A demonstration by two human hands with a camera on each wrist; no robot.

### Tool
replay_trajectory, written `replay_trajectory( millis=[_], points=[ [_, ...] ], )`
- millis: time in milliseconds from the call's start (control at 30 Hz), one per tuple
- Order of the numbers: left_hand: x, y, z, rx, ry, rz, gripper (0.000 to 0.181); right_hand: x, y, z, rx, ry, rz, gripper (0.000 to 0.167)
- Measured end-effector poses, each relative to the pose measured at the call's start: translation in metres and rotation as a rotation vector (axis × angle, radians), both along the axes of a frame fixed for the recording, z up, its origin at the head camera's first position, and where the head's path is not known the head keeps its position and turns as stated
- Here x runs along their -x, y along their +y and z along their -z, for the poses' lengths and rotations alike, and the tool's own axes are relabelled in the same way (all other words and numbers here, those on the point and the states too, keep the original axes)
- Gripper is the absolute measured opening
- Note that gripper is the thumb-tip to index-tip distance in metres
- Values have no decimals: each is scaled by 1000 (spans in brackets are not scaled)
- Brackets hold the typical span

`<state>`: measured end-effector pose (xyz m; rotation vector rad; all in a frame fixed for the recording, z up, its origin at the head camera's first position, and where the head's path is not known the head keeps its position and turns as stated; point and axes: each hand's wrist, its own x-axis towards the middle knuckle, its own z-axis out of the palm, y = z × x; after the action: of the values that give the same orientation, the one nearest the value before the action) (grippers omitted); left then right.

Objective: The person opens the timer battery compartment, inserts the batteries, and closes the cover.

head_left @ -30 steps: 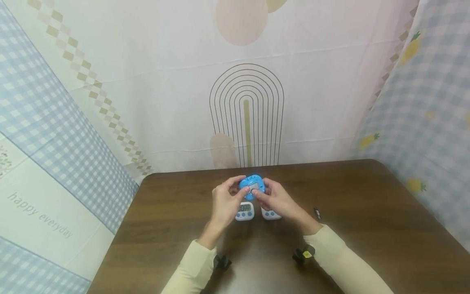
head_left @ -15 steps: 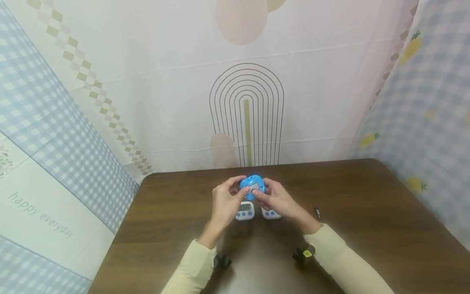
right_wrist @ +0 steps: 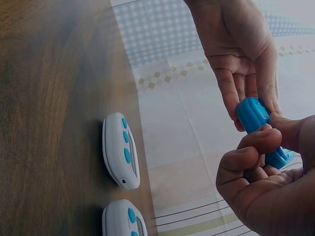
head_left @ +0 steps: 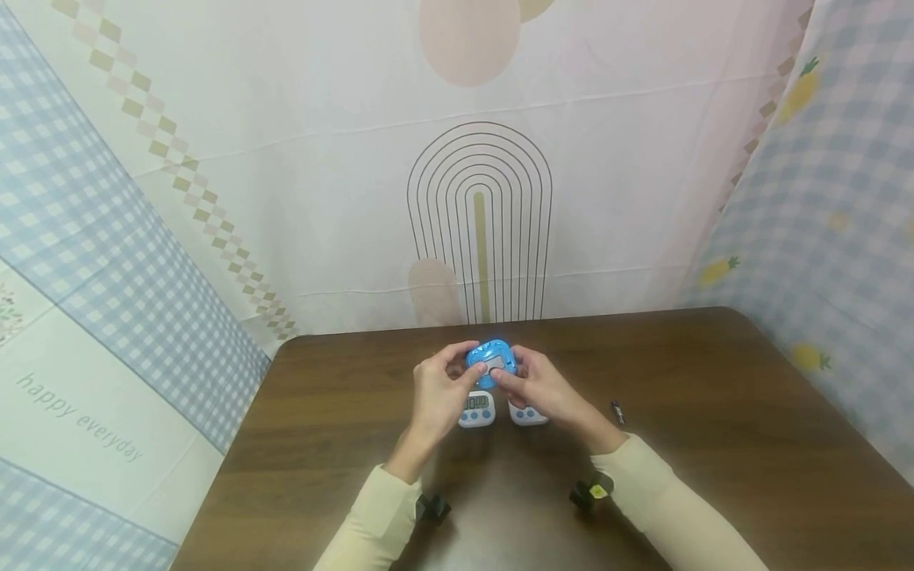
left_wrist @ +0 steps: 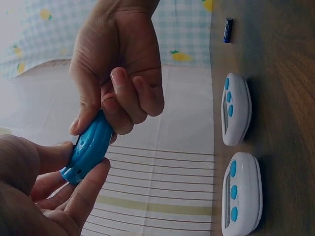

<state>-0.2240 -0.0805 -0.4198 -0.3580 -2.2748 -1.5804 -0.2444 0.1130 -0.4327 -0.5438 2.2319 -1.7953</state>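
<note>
From the head view, we see the left hand point(head_left: 439, 390) and right hand point(head_left: 548, 388) angled inward, pinching a blue device point(head_left: 493, 351) above the table point(head_left: 321, 444). The left wrist view shows us the right fingers point(left_wrist: 130, 98) curled; the right wrist view, the left fingers point(right_wrist: 227, 91) straighter, thumb opposite.

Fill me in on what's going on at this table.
A person is holding up a blue plastic device between both hands: the left hand grips one side and the right hand the other. Beneath, on the table, sit a white timer and a second white timer, both with blue buttons. What looks like a small battery lies off to the right, untouched.
</note>
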Motion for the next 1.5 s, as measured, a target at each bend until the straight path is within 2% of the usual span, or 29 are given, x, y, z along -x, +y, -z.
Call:
replay_trajectory(
  millis=[400,900,1233,1500],
  points=[
    [0,1,0,10,16,-1,29,0,0,1,13,14,-1,29],
    [1,-1,4,21,-10,2,30,-2,-3,3,-5,25,21,30],
    [3,-2,3,13,-8,2,32,-3,-4,2,-35,8,67,27],
    [2,-1,2,24,1,5,32,0,-2,3,-35,-26,57,32]
  ],
)
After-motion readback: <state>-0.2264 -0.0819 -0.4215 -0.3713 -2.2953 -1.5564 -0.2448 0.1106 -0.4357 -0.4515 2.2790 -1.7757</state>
